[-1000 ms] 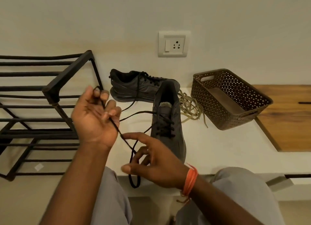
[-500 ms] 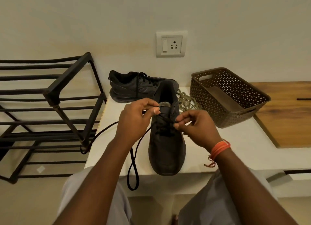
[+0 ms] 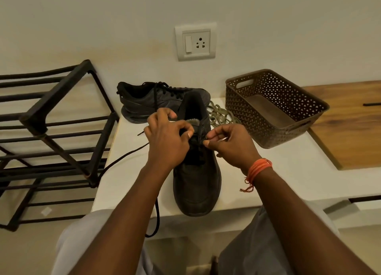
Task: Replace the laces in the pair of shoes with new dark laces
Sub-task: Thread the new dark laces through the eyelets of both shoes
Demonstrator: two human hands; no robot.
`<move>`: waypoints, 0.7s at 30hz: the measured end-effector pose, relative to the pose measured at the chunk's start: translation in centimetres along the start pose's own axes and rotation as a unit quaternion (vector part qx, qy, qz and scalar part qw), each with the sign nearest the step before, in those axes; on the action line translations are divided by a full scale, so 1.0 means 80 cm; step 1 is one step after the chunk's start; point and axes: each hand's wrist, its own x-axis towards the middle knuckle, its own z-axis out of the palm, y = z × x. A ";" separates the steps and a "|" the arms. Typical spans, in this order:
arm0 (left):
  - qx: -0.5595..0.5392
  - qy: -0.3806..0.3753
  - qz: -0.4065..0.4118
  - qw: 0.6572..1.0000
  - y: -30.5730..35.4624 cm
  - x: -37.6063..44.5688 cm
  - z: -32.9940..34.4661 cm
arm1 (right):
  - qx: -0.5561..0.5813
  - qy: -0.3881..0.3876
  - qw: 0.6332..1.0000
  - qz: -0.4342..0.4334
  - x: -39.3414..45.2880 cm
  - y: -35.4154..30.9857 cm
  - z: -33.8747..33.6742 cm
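Lacing of near shoe at frame centre.
Counter (image 3: 288, 178) carries near shoe (image 3: 196, 184), toe toward viewer. Left hand (image 3: 167, 138) and right hand (image 3: 231, 145) each hold a pinching grip on the dark lace (image 3: 123, 157) at the upper eyelets.

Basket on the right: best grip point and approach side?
Take the basket by the handle slot in its near right end wall, coming from the right over the wooden top. The slot gives fingers a rim to hook, and that side has nothing in the way.

Left hand (image 3: 167, 138) hides the shoe's (image 3: 196, 184) eyelets.
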 end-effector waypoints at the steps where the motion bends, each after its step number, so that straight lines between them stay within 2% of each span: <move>1: -0.012 -0.007 -0.009 1.000 0.001 -0.001 0.001 | 0.001 0.002 1.000 0.001 0.001 0.000 0.001; 4: -0.068 -0.038 -0.055 0.995 0.006 -0.003 0.000 | 0.008 0.003 1.000 0.006 0.002 0.000 0.002; 9: -0.135 -0.045 -0.114 0.983 0.015 -0.007 0.001 | 0.023 0.004 1.000 0.011 0.002 0.003 0.001; 17: -0.211 -0.013 -0.162 0.964 0.022 -0.019 0.011 | 0.061 0.002 0.998 0.010 -0.004 0.003 0.002; 21: -0.164 -0.015 -0.138 0.977 0.015 -0.023 0.008 | 0.017 0.044 0.999 0.002 -0.006 -0.001 0.014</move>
